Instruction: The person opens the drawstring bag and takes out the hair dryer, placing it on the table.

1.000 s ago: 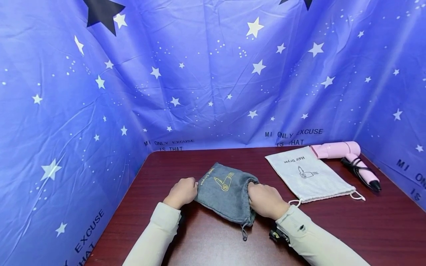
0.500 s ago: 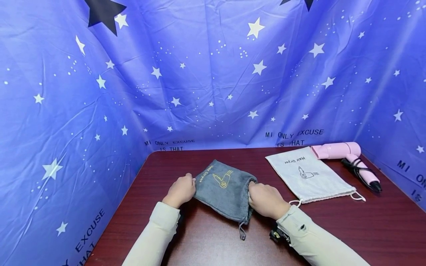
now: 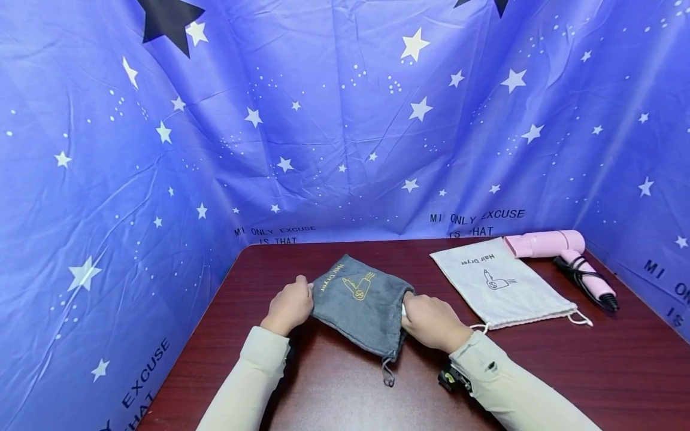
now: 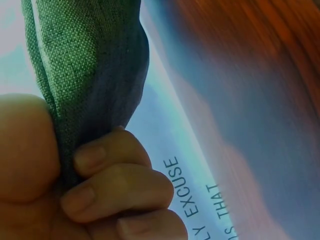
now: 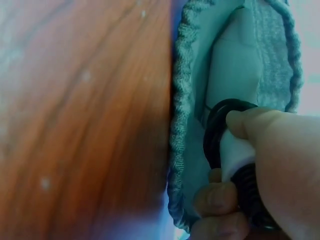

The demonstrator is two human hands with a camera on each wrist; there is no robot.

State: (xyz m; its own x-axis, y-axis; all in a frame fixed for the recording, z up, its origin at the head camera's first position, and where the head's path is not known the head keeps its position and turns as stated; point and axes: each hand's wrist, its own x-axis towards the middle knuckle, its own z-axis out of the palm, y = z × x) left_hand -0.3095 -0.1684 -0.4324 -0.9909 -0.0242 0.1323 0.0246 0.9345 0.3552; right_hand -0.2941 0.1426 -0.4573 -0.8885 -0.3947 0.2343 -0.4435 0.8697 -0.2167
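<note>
A grey drawstring pouch (image 3: pixel 358 323) with a yellow hair dryer print is held just over the table, its mouth facing right. Its closed bottom corner is pinched between the thumb and curled fingers of my left hand (image 3: pixel 288 306); the grey cloth (image 4: pixel 95 55) stretches away from them in the left wrist view. At the mouth, my right hand (image 3: pixel 435 323) grips the handle of a pale hair dryer (image 5: pixel 234 70). A black cord (image 5: pixel 216 127) is looped round that handle. The dryer's body lies inside the pouch, mostly hidden in the head view.
On the right lies a white drawstring pouch (image 3: pixel 485 287) with a black hair dryer print. A pink hair dryer (image 3: pixel 547 242) with its cord wrapped round the handle touches its far corner. Blue starry cloth (image 3: pixel 334 131) walls in the dark red table (image 3: pixel 334 395).
My left hand has drawn the grey pouch slightly left and away from me. My right hand has hardly moved, and a little more of the pale handle shows at the mouth.
</note>
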